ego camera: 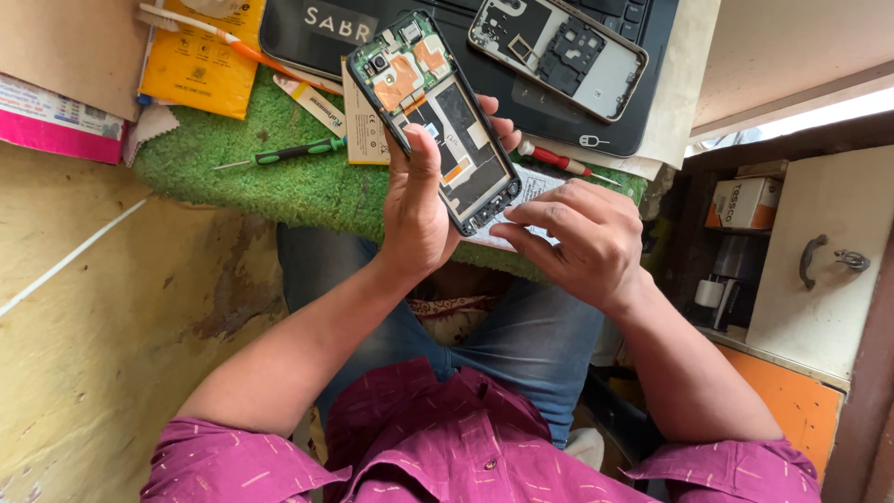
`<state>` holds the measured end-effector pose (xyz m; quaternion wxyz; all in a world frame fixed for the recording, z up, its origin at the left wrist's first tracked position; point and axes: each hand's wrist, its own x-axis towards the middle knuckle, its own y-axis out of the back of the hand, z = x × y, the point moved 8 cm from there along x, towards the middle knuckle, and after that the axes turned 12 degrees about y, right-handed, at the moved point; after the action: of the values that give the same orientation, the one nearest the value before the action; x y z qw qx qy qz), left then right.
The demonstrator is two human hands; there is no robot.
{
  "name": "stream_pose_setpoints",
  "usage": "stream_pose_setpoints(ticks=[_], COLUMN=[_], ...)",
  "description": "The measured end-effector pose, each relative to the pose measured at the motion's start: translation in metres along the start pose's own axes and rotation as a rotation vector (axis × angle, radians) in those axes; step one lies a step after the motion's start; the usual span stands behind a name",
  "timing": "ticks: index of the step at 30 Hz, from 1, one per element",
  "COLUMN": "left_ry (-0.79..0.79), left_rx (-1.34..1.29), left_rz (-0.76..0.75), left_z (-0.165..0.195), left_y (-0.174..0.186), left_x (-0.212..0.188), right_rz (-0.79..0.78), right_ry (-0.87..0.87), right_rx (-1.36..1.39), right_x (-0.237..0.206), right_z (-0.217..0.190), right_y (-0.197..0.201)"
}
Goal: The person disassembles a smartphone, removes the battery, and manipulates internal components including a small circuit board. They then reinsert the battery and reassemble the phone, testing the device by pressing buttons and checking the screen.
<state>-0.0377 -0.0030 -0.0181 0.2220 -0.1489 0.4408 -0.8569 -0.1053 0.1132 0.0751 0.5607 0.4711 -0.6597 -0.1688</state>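
seen from above, looking down at two bare hands over a lap in blue jeans and a magenta shirt. left hand point(416, 210) wrapped around an opened smartphone point(436, 116) with its back removed, thumb pressed on the exposed insides and the other fingers point(498, 126) curled behind the far edge, closed firmly on it; held tilted up toward the face, probably to bring the circuit board and copper-coloured shields into plain sight. right hand point(579, 237) just beside the phone's lower end, fingertips pinched together at the bottom corner, touching it or a small part there; whether anything is held between them cannot be told. lying under both hands, a white printed sheet point(529, 191), on a patch of green artificial turf point(279, 177) covering the tabletop, likely there to stop small parts rolling. resting within reach on the turf, a green-handled screwdriver point(289, 151) to the left and a red-handled screwdriver point(557, 158) near the right hand. farther off, a removed phone frame point(559, 51) set aside on a closed black laptop point(633, 112), and a yellow packet point(200, 61) at the upper left
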Motion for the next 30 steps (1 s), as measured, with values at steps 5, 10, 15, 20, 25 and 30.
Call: stream_pose_setpoints(ticks=[5, 10, 15, 20, 25, 30], left_ry=[-0.001, -0.003, -0.020, -0.001, 0.006, 0.027], left_rx=[0.016, 0.044, 0.043, 0.064, 0.033, 0.005], left_rz=[-0.022, -0.040, -0.061, -0.066, -0.078, -0.084], left_z=[0.001, 0.003, 0.005, 0.004, 0.005, 0.006], left_y=[-0.004, -0.005, -0.008, -0.009, -0.011, -0.011], left_x=[-0.003, -0.004, -0.002, -0.003, -0.004, -0.005], right_rz=[0.019, 0.041, 0.042, 0.044, 0.028, 0.111], right_ry=[0.048, 0.046, 0.072, 0.061, 0.079, -0.008], right_rx=[0.000, -0.002, -0.016, -0.012, -0.012, 0.019], right_x=[0.000, 0.001, 0.003, 0.003, 0.001, -0.009], right_z=[-0.003, -0.003, -0.007, -0.008, -0.005, 0.011], right_y=[0.002, 0.004, 0.002, 0.003, 0.003, 0.014])
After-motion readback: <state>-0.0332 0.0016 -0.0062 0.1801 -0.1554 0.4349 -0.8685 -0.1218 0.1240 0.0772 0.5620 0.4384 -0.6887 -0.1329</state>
